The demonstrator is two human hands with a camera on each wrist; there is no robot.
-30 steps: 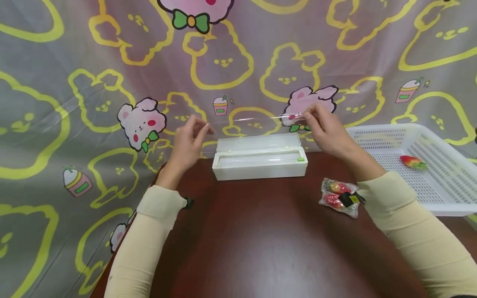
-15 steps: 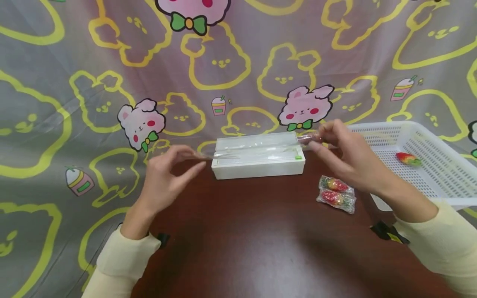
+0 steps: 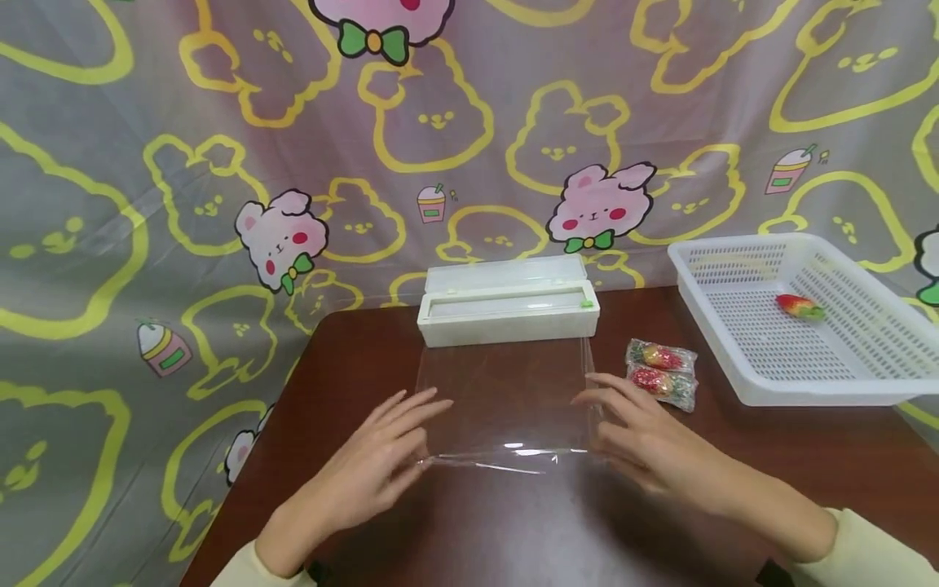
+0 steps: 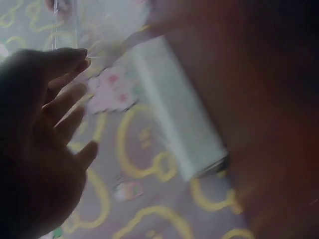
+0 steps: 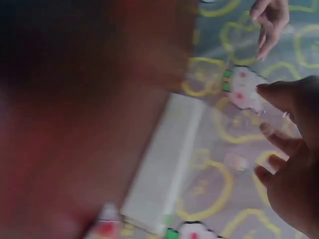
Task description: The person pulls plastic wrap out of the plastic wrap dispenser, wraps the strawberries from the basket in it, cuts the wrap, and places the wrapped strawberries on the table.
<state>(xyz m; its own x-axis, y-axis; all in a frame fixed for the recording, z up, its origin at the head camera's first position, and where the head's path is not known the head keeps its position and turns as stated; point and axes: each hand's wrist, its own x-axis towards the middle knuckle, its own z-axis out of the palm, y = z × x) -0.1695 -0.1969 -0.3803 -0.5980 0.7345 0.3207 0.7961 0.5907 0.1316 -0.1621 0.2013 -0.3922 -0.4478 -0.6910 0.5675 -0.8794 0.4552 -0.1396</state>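
A clear sheet of cling film [image 3: 506, 408] stretches from the white cling film dispenser [image 3: 509, 328] toward me, above the dark table. My left hand [image 3: 374, 456] pinches the sheet's near left corner, its other fingers spread forward. At the near right corner my right hand [image 3: 660, 436] holds the film by its edge, the fingertips partly hidden by glare and the clear film. The dispenser's translucent lid [image 3: 506, 274] stands raised at the back, and a green slider [image 3: 586, 304] sits at its right end. Both wrist views are blurred; the dispenser [image 4: 174, 109] shows beyond the left hand.
Two film-wrapped strawberries [image 3: 660, 381] lie on the table [image 3: 352, 367] right of the dispenser, close to my right hand. Farther right stands a white perforated basket [image 3: 844, 391] with one unwrapped strawberry [image 3: 800, 306] inside. A patterned curtain [image 3: 440, 98] hangs behind the table.
Both hands were raised behind and above the dispenser with the film, then came down over it. Now they are nearer me and lower, with the film drawn out over the table.
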